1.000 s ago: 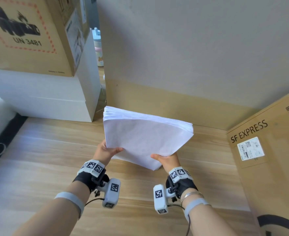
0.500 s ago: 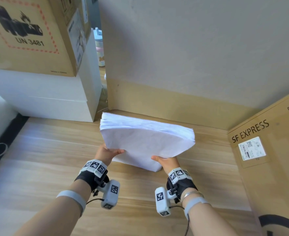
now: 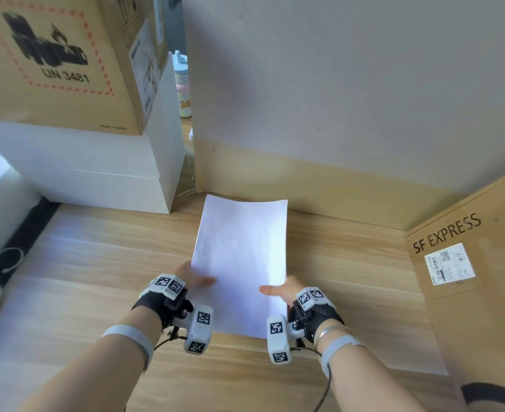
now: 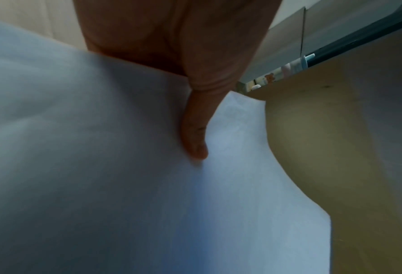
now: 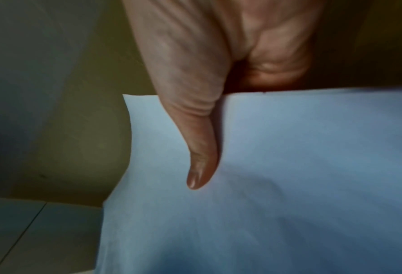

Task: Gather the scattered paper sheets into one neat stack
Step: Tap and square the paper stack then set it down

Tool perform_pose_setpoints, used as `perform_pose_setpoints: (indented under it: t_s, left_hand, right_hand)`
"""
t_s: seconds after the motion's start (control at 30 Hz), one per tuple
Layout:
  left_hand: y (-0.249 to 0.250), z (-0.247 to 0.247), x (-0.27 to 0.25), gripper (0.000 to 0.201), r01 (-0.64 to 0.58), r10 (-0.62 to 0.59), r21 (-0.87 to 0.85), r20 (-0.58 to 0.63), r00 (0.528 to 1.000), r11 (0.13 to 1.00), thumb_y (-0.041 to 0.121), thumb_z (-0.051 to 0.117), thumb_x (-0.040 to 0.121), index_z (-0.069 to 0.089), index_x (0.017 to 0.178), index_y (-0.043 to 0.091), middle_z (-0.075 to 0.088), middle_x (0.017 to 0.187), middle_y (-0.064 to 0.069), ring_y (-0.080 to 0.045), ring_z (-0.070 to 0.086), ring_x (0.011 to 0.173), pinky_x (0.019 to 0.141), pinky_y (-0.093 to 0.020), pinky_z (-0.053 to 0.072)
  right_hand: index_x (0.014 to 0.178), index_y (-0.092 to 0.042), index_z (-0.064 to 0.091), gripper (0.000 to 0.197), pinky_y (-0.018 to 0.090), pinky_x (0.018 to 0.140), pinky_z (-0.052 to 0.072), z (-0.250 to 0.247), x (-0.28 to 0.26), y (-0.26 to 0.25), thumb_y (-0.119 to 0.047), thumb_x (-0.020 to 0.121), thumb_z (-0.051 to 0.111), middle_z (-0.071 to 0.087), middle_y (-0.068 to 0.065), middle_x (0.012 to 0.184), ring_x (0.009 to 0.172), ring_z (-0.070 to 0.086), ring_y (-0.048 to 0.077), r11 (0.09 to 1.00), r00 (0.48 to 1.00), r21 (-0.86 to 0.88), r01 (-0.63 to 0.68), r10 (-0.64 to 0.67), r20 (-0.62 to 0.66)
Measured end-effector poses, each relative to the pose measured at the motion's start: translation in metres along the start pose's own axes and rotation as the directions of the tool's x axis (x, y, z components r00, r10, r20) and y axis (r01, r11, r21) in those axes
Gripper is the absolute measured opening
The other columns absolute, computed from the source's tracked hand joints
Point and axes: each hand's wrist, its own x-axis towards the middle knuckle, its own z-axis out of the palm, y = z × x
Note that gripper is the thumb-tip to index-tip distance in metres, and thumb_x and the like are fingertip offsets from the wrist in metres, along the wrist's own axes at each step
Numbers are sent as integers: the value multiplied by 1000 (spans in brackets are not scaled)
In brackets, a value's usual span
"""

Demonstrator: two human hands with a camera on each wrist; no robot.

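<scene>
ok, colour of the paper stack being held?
Plain white, no print visible on the paper stack; clearest in the head view.

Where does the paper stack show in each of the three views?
Head: paper stack at centre, between left hand and right hand.
Left wrist: fills left and bottom, under the thumb.
Right wrist: fills right and bottom, under the thumb.
Shared landmark: the tan baseboard behind it.
</scene>
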Motion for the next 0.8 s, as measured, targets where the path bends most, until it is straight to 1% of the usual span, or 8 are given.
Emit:
perform_pose_setpoints:
  t_s: [0.1, 0.23, 0.33, 0.47, 0.5, 0.6, 0.7, 0.8]
  left_hand:
    - [0, -2, 3, 47, -11, 9, -74, -29, 1000, 997, 21, 60, 88, 50, 127, -4, 57, 129, -24, -38, 55, 117, 98, -41, 45]
    - [0, -4, 8, 36, -4, 1, -39, -80, 997, 999, 11, 43, 95, 50, 126, -8, 55, 128, -31, -43, 55, 113, 76, -41, 41]
    - [-4, -7, 17, 33, -3, 1, -19, -112, 994, 1000, 10, 46, 93, 54, 120, -6, 59, 122, -29, -39, 58, 103, 74, -35, 39]
    - [-7, -12, 26, 31, 11, -12, -2, -169, 985, 1000, 10, 46, 90, 57, 117, -1, 64, 111, -26, -32, 56, 88, 74, -31, 38]
    - [-7, -13, 28, 32, 20, -19, 3, -177, 984, 1000, 11, 46, 90, 57, 118, 2, 64, 104, -23, -31, 56, 86, 74, -32, 40]
    - [-7, -14, 32, 30, 43, -39, 13, -201, 979, 999, 8, 45, 90, 57, 116, -2, 57, 88, -18, -31, 53, 80, 71, -31, 39]
    - [-5, -16, 34, 30, 64, -51, 52, -226, 973, 997, 8, 46, 89, 58, 114, -3, 64, 107, -26, -38, 60, 96, 82, -38, 46]
    - [-6, -15, 34, 33, 106, -75, 145, -208, 975, 984, 11, 45, 91, 56, 119, -1, 60, 122, -23, -36, 58, 107, 84, -33, 43]
  right_hand:
    - [139, 2, 31, 96, 35, 103, 40, 0, 3, -2, -55, 71, 69, 47, 15, 139, 125, 48, 29, 999, 1000, -42, -20, 20, 6]
    - [138, 1, 33, 96, 35, 102, 41, -3, 7, -7, -58, 70, 67, 47, 16, 139, 124, 49, 30, 997, 1000, -79, -18, 18, 2]
    - [138, -1, 34, 100, 36, 103, 41, -2, 13, -11, -61, 66, 69, 48, 14, 138, 123, 50, 30, 999, 1000, -53, -5, 4, -8]
    - [122, -9, 56, 115, 37, 97, 46, 7, 30, -7, -79, 33, 71, 63, 6, 119, 108, 60, 25, 993, 999, 107, 44, -41, -29]
    - [108, -10, 63, 95, 34, 90, 48, 9, 35, -6, -74, 40, 73, 66, 5, 105, 97, 62, 23, 983, 998, 174, 53, -48, -32]
    - [72, -9, 57, 18, 31, 68, 44, 8, 28, -12, -21, 84, 62, 50, 10, 77, 70, 49, 20, 929, 998, 363, 66, -54, -41]
    - [102, 2, 62, 17, 33, 70, 50, 9, 34, -12, -3, 88, 54, 53, 9, 86, 77, 52, 20, 913, 985, 381, 150, -106, -133]
    - [115, 8, 58, 32, 39, 91, 49, 8, 37, -13, -5, 86, 58, 61, 14, 103, 91, 53, 20, 919, 965, 335, 207, -136, -224]
